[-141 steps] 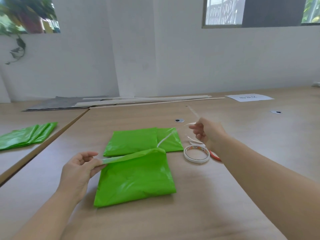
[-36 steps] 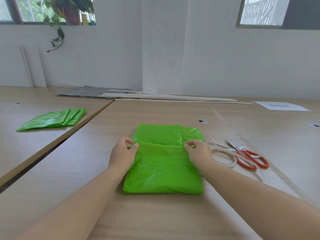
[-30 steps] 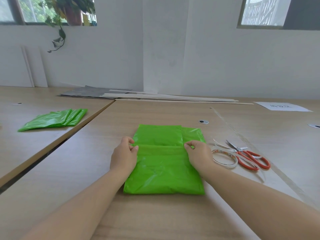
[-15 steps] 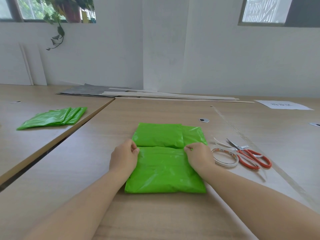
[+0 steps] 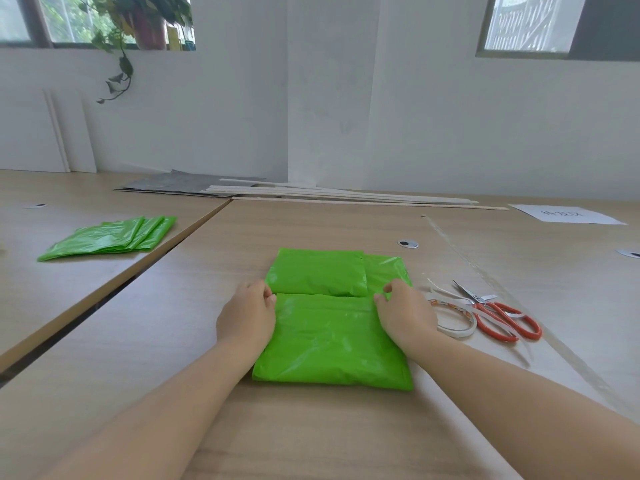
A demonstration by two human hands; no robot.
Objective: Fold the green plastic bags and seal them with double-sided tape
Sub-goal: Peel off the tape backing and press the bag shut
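Two bags lie mid-counter. The near bag is spread flat, its far edge touching the far bag, which is set toward the counter's far edge. The near bag's far corners are pinched, the left hand curled on the left corner and the right hand on the right one, so the hands are kept apart, one at each side.

A second ago the flap was held up over the far bag. It has since been drawn back toward the near edge and laid flat on the near bag, and a crisp fold line is now seen between the hands. The flap is judged to be resting on the tape strip, so this bag's seal is nearly made; pressing along the fold is probably all that is left.

Just beside the right hand, toward the right edge, a tape roll and scissors are laid side by side, with liner strips among them. A stack of green bags is kept on the next counter to the left. Slats and a grey sheet are lined along the far edge, with a paper toward the far right corner. Nothing is found in the hands' way.
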